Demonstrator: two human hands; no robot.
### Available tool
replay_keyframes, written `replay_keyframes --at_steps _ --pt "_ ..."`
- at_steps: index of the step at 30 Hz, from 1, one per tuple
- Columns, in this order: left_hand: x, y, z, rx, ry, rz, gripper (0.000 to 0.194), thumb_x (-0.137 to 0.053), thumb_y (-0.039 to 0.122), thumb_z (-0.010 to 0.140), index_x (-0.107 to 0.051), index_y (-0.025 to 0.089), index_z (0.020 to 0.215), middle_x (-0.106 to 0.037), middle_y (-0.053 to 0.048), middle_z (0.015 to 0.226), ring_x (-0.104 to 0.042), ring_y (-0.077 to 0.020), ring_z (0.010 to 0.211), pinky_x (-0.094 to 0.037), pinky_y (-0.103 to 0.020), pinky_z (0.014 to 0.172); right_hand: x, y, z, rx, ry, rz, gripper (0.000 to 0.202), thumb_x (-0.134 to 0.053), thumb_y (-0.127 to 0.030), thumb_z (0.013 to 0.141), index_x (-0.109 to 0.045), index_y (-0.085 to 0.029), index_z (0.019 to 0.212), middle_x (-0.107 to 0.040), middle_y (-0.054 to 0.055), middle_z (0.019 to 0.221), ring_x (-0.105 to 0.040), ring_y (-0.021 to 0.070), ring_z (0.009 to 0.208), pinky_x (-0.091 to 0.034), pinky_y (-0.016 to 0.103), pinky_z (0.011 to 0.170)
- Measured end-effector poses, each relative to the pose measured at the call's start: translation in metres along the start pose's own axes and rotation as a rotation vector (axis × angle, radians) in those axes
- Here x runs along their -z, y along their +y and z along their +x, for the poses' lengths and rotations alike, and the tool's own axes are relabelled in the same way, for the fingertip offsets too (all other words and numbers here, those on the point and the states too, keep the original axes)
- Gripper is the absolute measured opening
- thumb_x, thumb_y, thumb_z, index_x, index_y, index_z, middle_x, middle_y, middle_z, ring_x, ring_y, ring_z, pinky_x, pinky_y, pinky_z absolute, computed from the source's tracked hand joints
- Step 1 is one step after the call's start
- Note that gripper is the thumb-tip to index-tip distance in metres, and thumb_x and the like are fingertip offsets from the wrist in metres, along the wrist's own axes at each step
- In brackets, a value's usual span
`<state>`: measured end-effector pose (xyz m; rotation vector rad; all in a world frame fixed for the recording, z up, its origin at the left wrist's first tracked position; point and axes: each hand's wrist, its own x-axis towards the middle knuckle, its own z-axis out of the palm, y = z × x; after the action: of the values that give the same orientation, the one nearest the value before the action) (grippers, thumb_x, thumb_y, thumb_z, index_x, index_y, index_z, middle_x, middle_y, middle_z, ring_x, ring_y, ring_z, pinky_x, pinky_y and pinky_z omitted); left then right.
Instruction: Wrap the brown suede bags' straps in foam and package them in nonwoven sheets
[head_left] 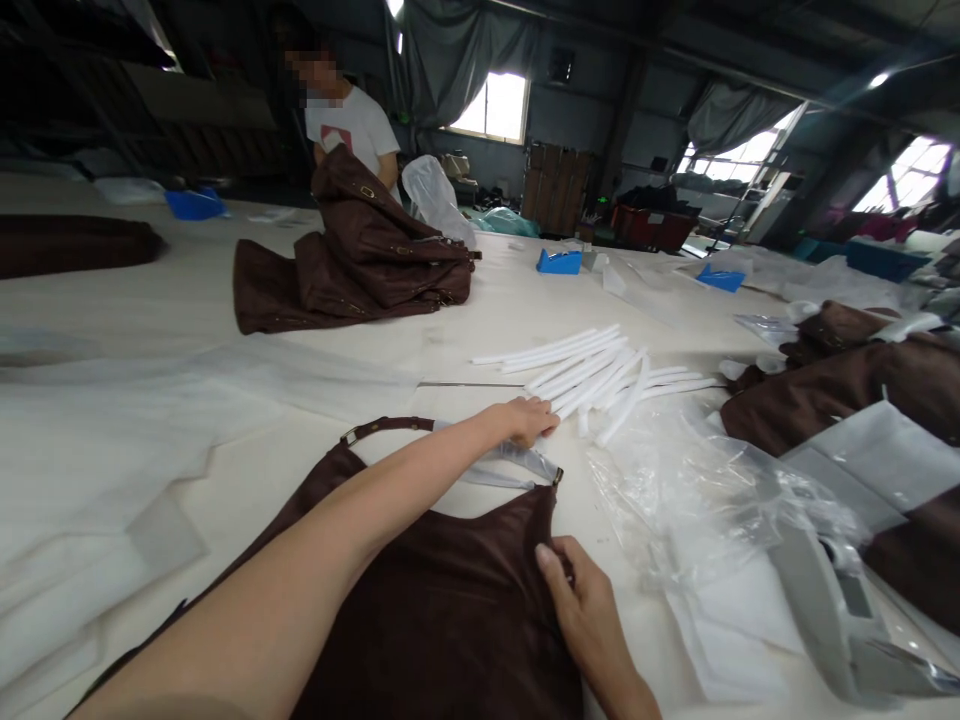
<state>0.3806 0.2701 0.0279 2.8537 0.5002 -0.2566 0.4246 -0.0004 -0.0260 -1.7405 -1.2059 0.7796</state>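
Observation:
A dark brown bag (450,610) lies flat on the white table (525,300), its strap (397,425) curving away at the top and partly wrapped in thin translucent material. Across the bag reaches my left arm, with my left hand (529,420) at the near end of a pile of white foam strips (592,370). Its fingers are curled closed over the wrapped strap and strip ends; what they hold is hidden. My right hand (585,595) grips the bag's upper right edge, thumb on top and fingers curled at the side.
More brown bags (360,260) are heaped across the table, others (885,390) at the right. Clear plastic bags (697,490) and a grey tape dispenser (825,610) lie right. White sheets (112,450) spread left. A person (360,130) stands behind the heap.

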Motion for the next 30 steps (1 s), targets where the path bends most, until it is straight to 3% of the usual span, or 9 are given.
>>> replay_keyframes --at_steps 3,6,10,12,16,22,27,30 --pt "0.005 0.004 -0.011 -0.012 0.126 0.002 0.017 -0.064 0.005 0.075 -0.060 0.017 0.086 -0.061 -0.005 0.090 -0.056 -0.0223 0.090 -0.042 -0.036 0.085 0.024 0.005 0.025 -0.023 0.158 -0.020 0.043 -0.039 -0.054 0.098 -0.064 -0.019 0.097 -0.070 0.006 0.084 -0.066 0.0214 0.077 -0.052 0.031 0.069" --pt "0.006 0.007 -0.039 0.009 0.288 0.001 0.019 -0.049 0.003 0.084 -0.059 0.018 0.091 -0.061 -0.008 0.093 -0.057 -0.0227 0.094 -0.036 -0.038 0.094 0.038 0.007 0.063 0.088 0.258 -0.165 0.042 -0.038 -0.050 0.099 -0.065 -0.018 0.104 -0.071 0.010 0.098 -0.066 0.0243 0.091 -0.053 0.036 0.078" --pt "-0.008 0.011 -0.087 0.058 0.377 -0.032 0.019 -0.041 0.015 0.095 -0.059 0.019 0.099 -0.060 -0.009 0.100 -0.057 -0.0221 0.094 -0.038 -0.035 0.091 0.031 -0.001 0.114 0.244 0.033 -0.531 0.030 -0.043 -0.030 0.097 -0.066 -0.017 0.113 -0.068 0.012 0.109 -0.064 0.0223 0.097 -0.049 0.034 0.088" --pt "-0.020 0.015 -0.107 0.095 0.372 -0.078 0.018 -0.042 0.022 0.097 -0.059 0.020 0.100 -0.060 -0.007 0.100 -0.059 -0.0215 0.090 -0.042 -0.032 0.084 0.022 -0.009 0.132 0.263 -0.068 -0.614 0.021 -0.053 -0.022 0.090 -0.068 -0.019 0.105 -0.068 0.010 0.103 -0.064 0.0222 0.095 -0.048 0.032 0.087" --pt "-0.043 0.018 -0.127 0.205 0.364 -0.230 0.018 -0.043 0.024 0.097 -0.061 0.021 0.098 -0.065 -0.004 0.097 -0.061 -0.0205 0.090 -0.045 -0.029 0.079 0.010 -0.020 0.149 0.251 -0.134 -0.725 0.013 -0.057 -0.009 0.082 -0.066 -0.018 0.083 -0.065 0.008 0.088 -0.062 0.0205 0.083 -0.045 0.028 0.077" --pt "-0.058 0.001 -0.109 0.386 0.302 -0.486 0.016 -0.053 0.027 0.096 -0.064 0.016 0.096 -0.067 -0.003 0.088 -0.064 -0.0188 0.083 -0.051 -0.034 0.078 0.017 -0.036 0.138 0.278 -0.048 -0.774 0.018 -0.046 -0.016 0.092 -0.061 -0.017 0.101 -0.060 0.010 0.099 -0.059 0.0225 0.090 -0.043 0.031 0.079" --pt "-0.051 -0.011 -0.073 0.392 0.204 -0.643 0.026 -0.061 0.038 0.095 -0.064 0.012 0.099 -0.066 -0.004 0.095 -0.065 -0.0187 0.085 -0.057 -0.036 0.078 0.029 -0.055 0.126 0.481 0.007 -0.571 0.016 -0.047 -0.021 0.090 -0.061 -0.021 0.097 -0.057 0.006 0.091 -0.058 0.0220 0.088 -0.044 0.032 0.080" --pt "-0.046 -0.010 -0.059 0.403 0.204 -0.686 0.026 -0.062 0.037 0.095 -0.064 0.013 0.103 -0.066 -0.005 0.100 -0.065 -0.0196 0.089 -0.057 -0.038 0.080 0.035 -0.060 0.125 0.483 -0.049 -0.524 0.019 -0.049 -0.018 0.086 -0.063 -0.020 0.099 -0.056 0.005 0.090 -0.058 0.0214 0.086 -0.044 0.032 0.079"
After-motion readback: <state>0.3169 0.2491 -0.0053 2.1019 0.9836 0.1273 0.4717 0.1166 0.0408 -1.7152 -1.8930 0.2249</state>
